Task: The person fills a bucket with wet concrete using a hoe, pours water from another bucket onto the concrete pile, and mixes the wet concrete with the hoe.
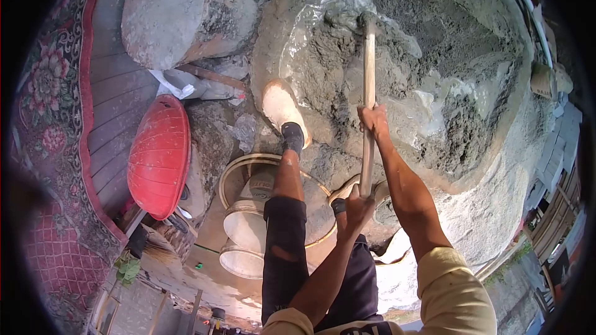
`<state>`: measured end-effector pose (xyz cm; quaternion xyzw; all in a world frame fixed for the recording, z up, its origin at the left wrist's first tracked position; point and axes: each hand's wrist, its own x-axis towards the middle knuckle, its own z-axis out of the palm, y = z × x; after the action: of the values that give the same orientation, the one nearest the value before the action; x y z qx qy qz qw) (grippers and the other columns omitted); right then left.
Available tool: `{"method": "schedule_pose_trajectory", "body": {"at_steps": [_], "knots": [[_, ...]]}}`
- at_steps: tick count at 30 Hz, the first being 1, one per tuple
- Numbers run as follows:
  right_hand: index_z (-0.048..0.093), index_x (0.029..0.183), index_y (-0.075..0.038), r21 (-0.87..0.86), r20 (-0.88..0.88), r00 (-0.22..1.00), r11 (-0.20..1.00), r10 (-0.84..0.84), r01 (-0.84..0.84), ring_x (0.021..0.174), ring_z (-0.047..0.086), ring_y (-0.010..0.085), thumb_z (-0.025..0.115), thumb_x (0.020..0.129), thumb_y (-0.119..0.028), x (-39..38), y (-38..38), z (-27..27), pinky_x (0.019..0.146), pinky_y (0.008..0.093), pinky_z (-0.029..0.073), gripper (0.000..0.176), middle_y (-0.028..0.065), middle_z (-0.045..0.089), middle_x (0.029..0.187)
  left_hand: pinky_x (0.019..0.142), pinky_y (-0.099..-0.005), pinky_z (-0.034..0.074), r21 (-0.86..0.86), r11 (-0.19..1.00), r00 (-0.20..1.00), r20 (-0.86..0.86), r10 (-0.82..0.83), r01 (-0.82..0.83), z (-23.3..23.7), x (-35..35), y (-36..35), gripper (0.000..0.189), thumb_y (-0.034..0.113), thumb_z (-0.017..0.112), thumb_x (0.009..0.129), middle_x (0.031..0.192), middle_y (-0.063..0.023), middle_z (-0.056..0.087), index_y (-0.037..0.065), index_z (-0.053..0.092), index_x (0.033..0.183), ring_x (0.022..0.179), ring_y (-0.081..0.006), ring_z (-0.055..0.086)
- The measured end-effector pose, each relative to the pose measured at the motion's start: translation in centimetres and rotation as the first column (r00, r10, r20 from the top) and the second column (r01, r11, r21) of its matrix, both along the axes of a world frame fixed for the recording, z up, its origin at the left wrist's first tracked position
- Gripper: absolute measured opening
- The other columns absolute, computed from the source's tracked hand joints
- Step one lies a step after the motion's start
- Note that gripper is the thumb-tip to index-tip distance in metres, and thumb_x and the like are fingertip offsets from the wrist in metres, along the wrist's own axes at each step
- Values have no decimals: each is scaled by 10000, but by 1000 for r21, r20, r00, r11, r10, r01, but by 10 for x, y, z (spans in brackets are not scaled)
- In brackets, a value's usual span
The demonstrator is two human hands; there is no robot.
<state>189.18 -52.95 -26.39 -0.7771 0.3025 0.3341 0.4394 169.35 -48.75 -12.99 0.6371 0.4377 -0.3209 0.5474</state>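
Note:
A long wooden handle [369, 65] runs up from my body into a heap of wet grey mortar [347, 15]. It looks like a hoe; its blade is buried in the mortar or coated with it. My right hand [374, 119] is wrapped round the middle of the handle, arm stretched forward. Lower down, my left hand [359, 208] grips the handle near its end, close to my legs. Wet mix and drier grey sand [459, 31] surround the tool's head. My left foot, in a pale shoe [282, 108], stands at the edge of the mix.
White buckets [243, 259] and a large round rim [248, 160] lie beside my left leg. Further left are a red basin [158, 161], a mortar-crusted cylindrical block [164, 15] and a floral carpet [49, 80]. Pale sand [484, 211] slopes down on the right.

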Motion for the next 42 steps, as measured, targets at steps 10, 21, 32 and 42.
{"method": "schedule_pose_trajectory", "body": {"at_steps": [10, 21, 32, 42], "knots": [[528, 783, -24, 129, 33, 996, 989, -80, 75, 413, 491, 133, 634, 808, -137, -81, -33, 158, 382, 280, 408, 157, 28, 505, 548, 609, -444, 511, 88, 994, 941, 337, 27, -60, 79, -116, -59, 218, 112, 685, 737, 712, -213, 615, 8, 561, 882, 709, -398, 647], [565, 840, 38, -145, 405, 895, 979, 189, -141, 543, 635, 300, 434, 941, -520, 288, 109, 19, 508, 400, 502, 582, 150, 601, 609, 711, -457, 487, 73, 995, 957, 285, 50, -74, -56, 242, 93, 323, 182, 663, 737, 844, -246, 639, 4, 585, 995, 800, -422, 623], [512, 820, -17, -49, 100, 987, 991, 127, -123, 439, 537, 206, 532, 911, -525, 115, 37, -6, 420, 351, 447, 516, 59, 498, 540, 672, -462, 474, 72, 977, 973, 133, 188, -199, -33, 92, 5, 219, 138, 601, 699, 658, -214, 596, 8, 542, 865, 677, -400, 614], [507, 916, -53, -35, -115, 993, 999, -21, 18, 408, 497, 143, 621, 878, -444, -118, -72, 85, 372, 289, 418, 410, 14, 472, 523, 568, -433, 504, 108, 992, 973, 227, 39, -65, 46, -142, -99, 217, 152, 700, 711, 646, -196, 601, 37, 576, 846, 622, -399, 622]]}}
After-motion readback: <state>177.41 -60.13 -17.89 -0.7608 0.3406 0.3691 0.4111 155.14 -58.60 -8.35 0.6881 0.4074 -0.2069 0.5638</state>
